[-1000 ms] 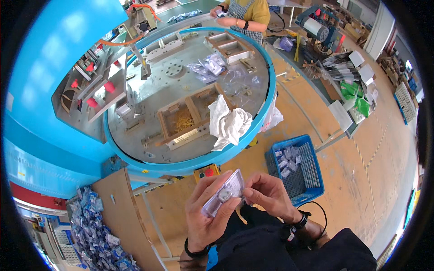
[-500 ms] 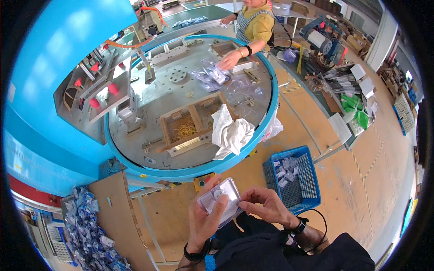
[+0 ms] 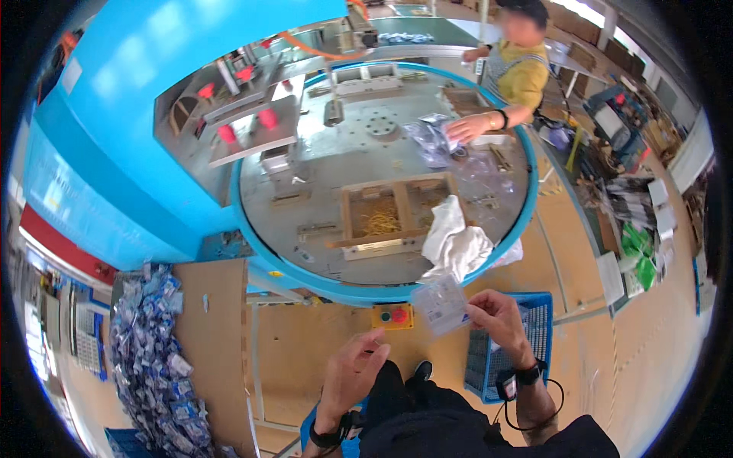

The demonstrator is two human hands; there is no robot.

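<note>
Right hand [image 3: 500, 320], lower center-right of frame: thumb and fingers pinching clear plastic package [image 3: 441, 307] by its right edge; package held up at frame center-right. Left hand [image 3: 355, 372], lower center: fingers loosely bent, thumb apart, nothing seen in grip. Yellow control box [image 3: 392, 316] between hands, farther back. Blue basket [image 3: 479, 370] beneath right hand. Above center, round table [image 3: 336, 164] with white cloth [image 3: 454, 243], wooden tray [image 3: 402, 208]. Co-worker's hand [image 3: 469, 127] upper right, touching plastic bags [image 3: 429, 145]. Packet pile [image 3: 172, 374] lower left.
</note>
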